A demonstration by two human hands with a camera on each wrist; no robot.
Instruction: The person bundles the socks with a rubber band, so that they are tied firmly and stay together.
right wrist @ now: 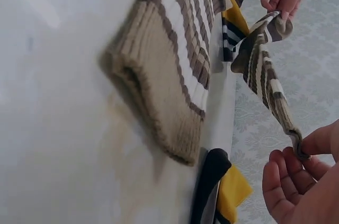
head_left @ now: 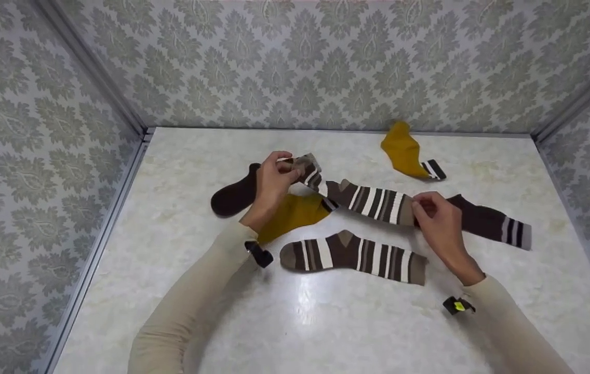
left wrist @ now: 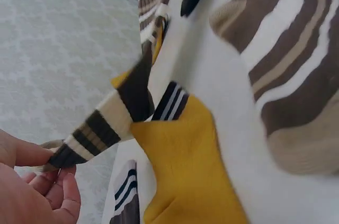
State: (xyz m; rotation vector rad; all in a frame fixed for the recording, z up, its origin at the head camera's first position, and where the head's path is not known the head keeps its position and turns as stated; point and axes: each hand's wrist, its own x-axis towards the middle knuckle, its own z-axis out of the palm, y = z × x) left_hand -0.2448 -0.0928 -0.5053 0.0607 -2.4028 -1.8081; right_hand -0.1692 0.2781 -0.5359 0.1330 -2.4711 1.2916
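A brown, white and tan striped sock is stretched between both hands above the table. My left hand pinches its toe end, which looks bent over in the head view. At the cuff, my right hand pinches the tan edge between thumb and fingers, as the right wrist view of the sock also shows. A matching striped sock lies flat on the table nearer the person. Beneath my left hand are a mustard sock and a dark brown sock, both partly covered.
Another dark brown sock with a grey striped cuff lies on the table beyond my right hand. Toward the back right is a second mustard sock. The pale tabletop is bounded by patterned walls at the back and sides.
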